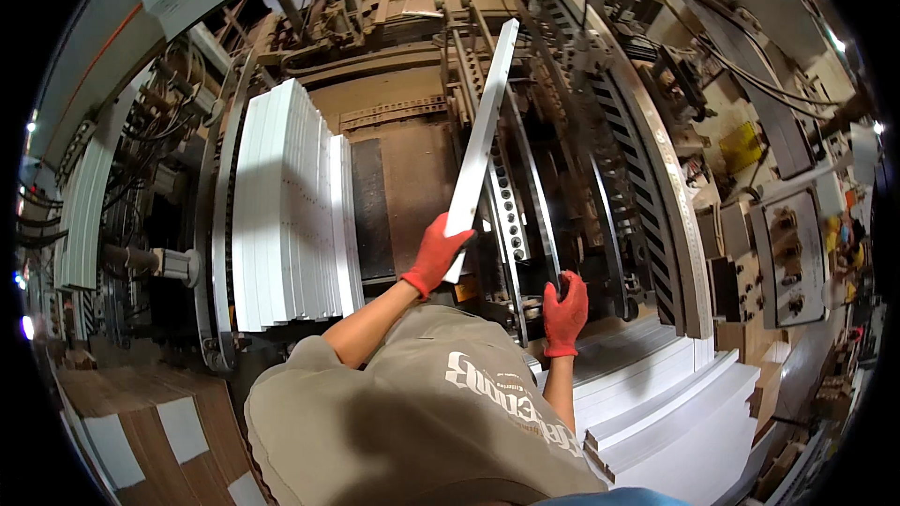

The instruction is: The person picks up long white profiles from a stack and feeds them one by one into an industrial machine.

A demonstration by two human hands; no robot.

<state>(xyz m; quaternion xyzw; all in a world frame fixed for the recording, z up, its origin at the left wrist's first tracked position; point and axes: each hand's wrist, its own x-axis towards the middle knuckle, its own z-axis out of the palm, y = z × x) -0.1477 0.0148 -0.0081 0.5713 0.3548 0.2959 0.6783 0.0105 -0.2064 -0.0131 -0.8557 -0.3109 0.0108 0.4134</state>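
My left hand point(437, 256), in a red glove, is closed round the near end of a long white slat point(483, 136). The slat tilts up and away to the right, over the metal rails of a machine. To the right, my right hand point(565, 314), also gloved in red, has its thumb and fingers apart and nothing in them. It is beside the near end of a shiny metal rail point(536, 192); whether it touches the rail I cannot tell. Left of my left hand, several white boards point(281, 206) stand packed side by side on edge.
More white boards point(675, 403) are stacked at my lower right. A rail with black slanted stripes point(633, 150) runs along the machine's right side. A control box with knobs point(789, 253) stands farther right. Brown stacked panels point(155, 431) lie at the lower left.
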